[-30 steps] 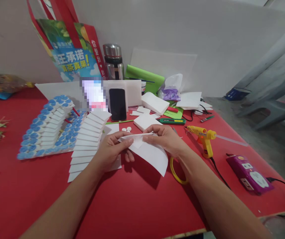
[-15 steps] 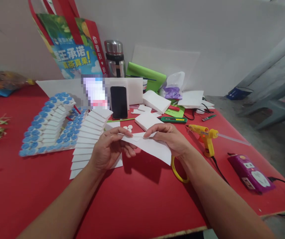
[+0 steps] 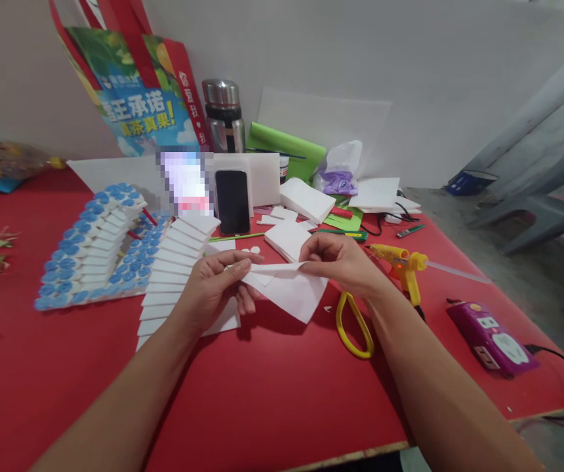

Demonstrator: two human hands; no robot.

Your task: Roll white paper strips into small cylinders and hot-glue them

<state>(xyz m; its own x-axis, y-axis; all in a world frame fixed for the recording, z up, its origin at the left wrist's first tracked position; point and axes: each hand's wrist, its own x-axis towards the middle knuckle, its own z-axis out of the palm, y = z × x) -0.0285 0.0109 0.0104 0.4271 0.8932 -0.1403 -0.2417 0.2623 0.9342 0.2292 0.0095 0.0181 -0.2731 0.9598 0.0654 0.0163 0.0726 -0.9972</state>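
A white sheet of paper (image 3: 294, 292) is stretched between my two hands above the red table (image 3: 262, 406), its far edge folded over in a narrow strip. My left hand (image 3: 220, 282) pinches the left end of that fold with thumb and forefinger. At the right end, my right hand (image 3: 336, 262) pinches the same edge. Beyond the paper lie small white discs (image 3: 255, 250) and a stack of white squares (image 3: 289, 239). A fan of overlapping white pieces (image 3: 168, 282) lies left of my left hand, and a yellow loop handle (image 3: 355, 331) shows below my right wrist.
A yellow glue gun (image 3: 404, 262) and a purple power strip (image 3: 491, 337) with its cord lie at right. A blue-and-white model (image 3: 100, 249) stands left. Along the wall are a phone (image 3: 233, 202), a steel flask (image 3: 223, 115), a printed bag (image 3: 139, 92) and a green cutter (image 3: 348, 235).
My right hand has slid outward to the right along the folded edge, farther from my left hand. The hanging part of the paper has changed shape. The camera view has shifted slightly.
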